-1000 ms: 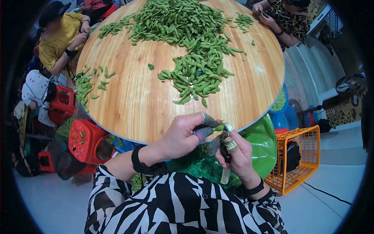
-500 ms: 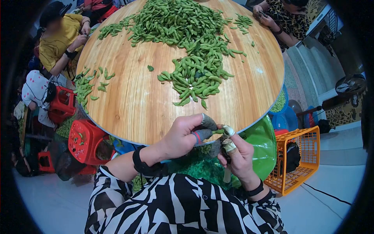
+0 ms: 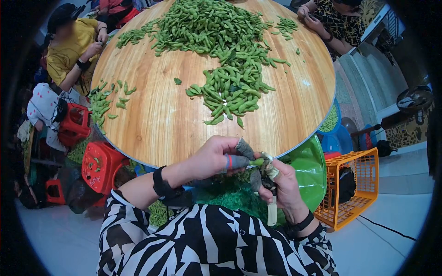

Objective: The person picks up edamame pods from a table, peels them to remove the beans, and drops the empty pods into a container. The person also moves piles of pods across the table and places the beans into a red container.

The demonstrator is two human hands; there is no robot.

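Note:
At the near edge of the round wooden table, my left hand wears grey finger covers, one with a red band, and pinches a green pod. My right hand, with pale wrapping and a grey cover on its fingers, is closed around a tool with a pale handle. The pod's right end meets the fingers of my right hand. Beyond my hands, loose green pods spread down from a large pile.
A red stool stands at the left. To the right are a green basin, an orange crate and blue tubs. One person sits at the far left, another at the far right.
My left hand has shifted slightly, its thumb more upright. My right hand has turned and moved a little right and down, and the pale handle shows more.

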